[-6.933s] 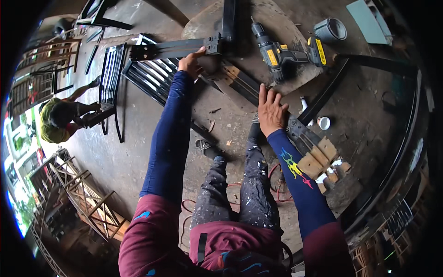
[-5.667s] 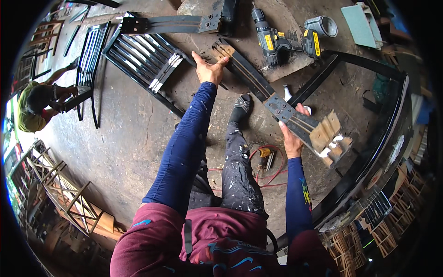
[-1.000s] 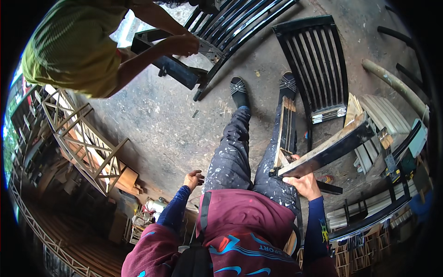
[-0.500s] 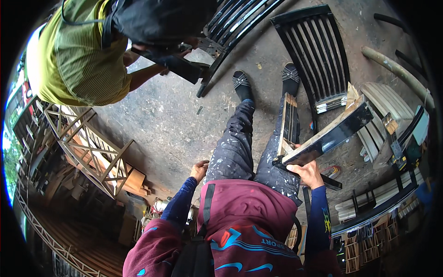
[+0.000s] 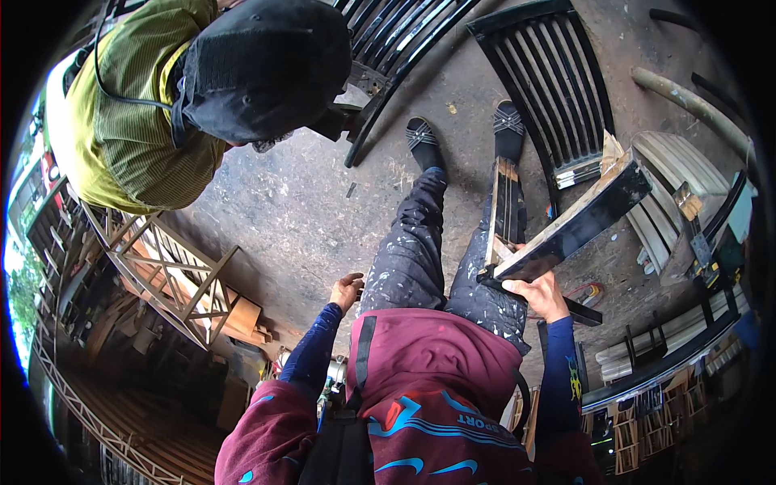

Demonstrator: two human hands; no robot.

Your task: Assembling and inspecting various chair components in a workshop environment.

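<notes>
My right hand [image 5: 543,297] is closed around the near corner of a black-painted wooden frame [image 5: 580,228], which has bare wood along its edges. The thumb lies on the black face, and some fingers are hidden behind the board. One arm of the frame slants away to the right; another bare wood piece [image 5: 506,206] runs forward along my right leg. My left hand [image 5: 347,293] hangs beside my left thigh with loosely bent fingers apart, holding nothing that I can see.
Ahead on the concrete floor lie a black slatted panel [image 5: 554,89] and another slatted piece [image 5: 412,36]. A co-worker in a black cap [image 5: 263,69] leans in at the left. Wooden lattice frames [image 5: 174,267] stand left; pale curved slats [image 5: 675,178] and a pole [image 5: 695,109] lie right.
The co-worker's capped head has come lower and nearer, and now covers their hands. My left hand has shifted slightly left. My right hand keeps its hold on the frame, which has barely moved.
</notes>
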